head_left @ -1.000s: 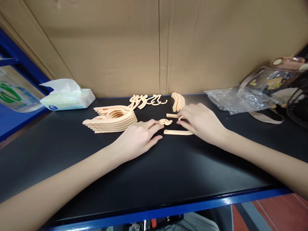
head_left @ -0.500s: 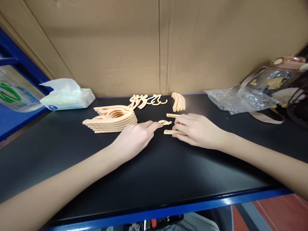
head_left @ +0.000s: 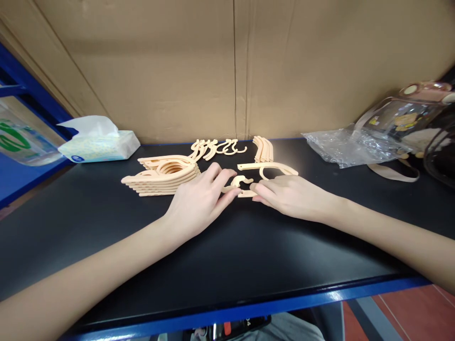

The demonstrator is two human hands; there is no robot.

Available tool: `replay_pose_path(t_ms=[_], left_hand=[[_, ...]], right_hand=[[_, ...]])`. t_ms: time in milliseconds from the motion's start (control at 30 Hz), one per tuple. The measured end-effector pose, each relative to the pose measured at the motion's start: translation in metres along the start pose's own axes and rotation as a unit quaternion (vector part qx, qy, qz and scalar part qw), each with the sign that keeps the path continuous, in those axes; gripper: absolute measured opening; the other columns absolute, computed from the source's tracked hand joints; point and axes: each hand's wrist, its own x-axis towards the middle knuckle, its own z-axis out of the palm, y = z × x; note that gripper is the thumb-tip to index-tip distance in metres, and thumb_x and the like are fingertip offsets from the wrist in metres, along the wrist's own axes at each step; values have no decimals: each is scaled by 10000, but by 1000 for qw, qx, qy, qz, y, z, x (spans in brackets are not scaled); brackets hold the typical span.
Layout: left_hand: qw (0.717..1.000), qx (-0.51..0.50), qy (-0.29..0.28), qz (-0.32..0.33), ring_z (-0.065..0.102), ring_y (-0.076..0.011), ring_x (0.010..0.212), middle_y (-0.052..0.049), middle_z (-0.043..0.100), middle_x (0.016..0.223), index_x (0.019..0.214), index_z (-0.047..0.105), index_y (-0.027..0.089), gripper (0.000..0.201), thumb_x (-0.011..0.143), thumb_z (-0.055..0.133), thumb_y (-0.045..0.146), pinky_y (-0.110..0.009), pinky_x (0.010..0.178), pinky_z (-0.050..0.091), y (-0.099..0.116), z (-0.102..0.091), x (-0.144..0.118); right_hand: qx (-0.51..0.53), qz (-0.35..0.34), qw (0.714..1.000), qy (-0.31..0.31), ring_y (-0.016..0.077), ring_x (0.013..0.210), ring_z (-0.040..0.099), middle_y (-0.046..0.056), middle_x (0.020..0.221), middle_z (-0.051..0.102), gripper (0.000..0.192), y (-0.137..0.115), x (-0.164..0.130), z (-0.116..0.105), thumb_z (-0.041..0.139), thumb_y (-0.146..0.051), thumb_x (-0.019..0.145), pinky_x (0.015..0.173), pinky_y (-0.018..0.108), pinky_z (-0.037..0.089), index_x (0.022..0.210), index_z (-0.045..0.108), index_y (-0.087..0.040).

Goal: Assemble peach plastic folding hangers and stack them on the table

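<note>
In the head view my left hand pinches a small cream plastic hanger hook between thumb and fingers, lying low over the table. Just right of it, my right hand has its fingers closed on the lower arm of a cream folding hanger piece. The upper arm and a curved loop of that piece show behind the right hand; the rest is covered by it. Beside my left hand sits a neat stack of cream hangers.
Loose hooks, slim curved parts and a bundle of hanger arms lie at the back. A tissue pack stands left. At right are a clear plastic bag and a transparent strapped bag. Cardboard walls the back.
My left thumb and fingers have spread around the hook, which has turned. My right hand has shifted toward the lower hanger arm, uncovering the upper arm and loop.
</note>
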Motion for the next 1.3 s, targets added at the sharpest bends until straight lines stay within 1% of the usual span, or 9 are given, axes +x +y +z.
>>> replay_pose_path(t_ms=[100, 167, 300, 400, 500, 600, 800, 1000, 1300], left_hand=[[1000, 16, -24, 10, 570, -156, 733, -35, 539, 965, 1050, 526, 195, 305, 967, 338, 420, -229, 447, 316, 1, -1, -1], [999, 23, -42, 10, 560, -150, 704, -34, 527, 952, 983, 524, 188, 302, 975, 304, 395, -230, 416, 271, 2, -1, -1], [998, 16, -68, -7, 539, -148, 666, -34, 519, 938, 953, 498, 188, 297, 975, 264, 370, -230, 395, 220, 4, -4, 0], [997, -3, -70, -29, 534, -151, 670, -37, 514, 940, 948, 467, 185, 271, 969, 248, 343, -228, 407, 236, 5, -6, 1], [996, -21, -75, -38, 525, -149, 655, -35, 514, 925, 930, 441, 187, 239, 954, 242, 317, -232, 425, 260, 4, -7, 1], [996, -29, -83, -33, 501, -145, 619, -27, 507, 885, 886, 425, 194, 217, 936, 241, 298, -241, 435, 274, 3, -6, 0], [992, -52, -111, -9, 506, -155, 609, -14, 504, 832, 833, 410, 204, 183, 916, 256, 260, -258, 465, 317, 2, -3, -1], [988, -100, -114, 42, 516, -150, 570, 1, 559, 760, 798, 404, 210, 186, 909, 257, 241, -265, 511, 344, 0, 1, -1], [984, -131, -119, 11, 507, -154, 516, 23, 545, 611, 762, 357, 220, 166, 892, 260, 252, -253, 490, 309, -2, -1, 0]], right_hand=[[-9, 7, 1000, 6, 107, 484, 514, 14, 709, 608, 309, -1, -1, 0, 276, -289, 1005, 448, 278, 191, 910, 535, -151], [-27, 12, 999, 14, 106, 443, 501, 12, 676, 608, 327, -1, -2, 1, 268, -303, 1006, 437, 280, 169, 929, 546, -149], [-11, 20, 999, 31, 125, 473, 544, 16, 611, 605, 348, 0, -2, 3, 261, -311, 1007, 440, 267, 199, 981, 554, -126], [22, 26, 999, 43, 139, 570, 598, 48, 704, 661, 331, 0, -2, 5, 270, -301, 1004, 461, 258, 241, 1004, 548, -121], [43, 39, 998, 33, 151, 598, 613, 58, 759, 685, 314, 1, -2, 5, 330, -340, 982, 477, 261, 263, 1027, 546, -118], [58, 49, 997, 30, 152, 599, 614, 45, 739, 686, 291, 1, -2, 6, 371, -325, 963, 485, 265, 265, 1041, 560, -117], [61, 44, 994, 81, 127, 613, 607, 6, 708, 673, 255, 3, -2, 8, 387, -295, 966, 523, 257, 297, 983, 597, -151], [44, 35, 994, 97, 111, 587, 581, -16, 690, 654, 287, 3, -2, 7, 382, -319, 970, 549, 259, 313, 878, 613, -175], [42, 32, 994, 97, 110, 569, 561, -10, 683, 649, 306, 4, -1, 7, 373, -322, 975, 554, 260, 306, 867, 619, -175]])
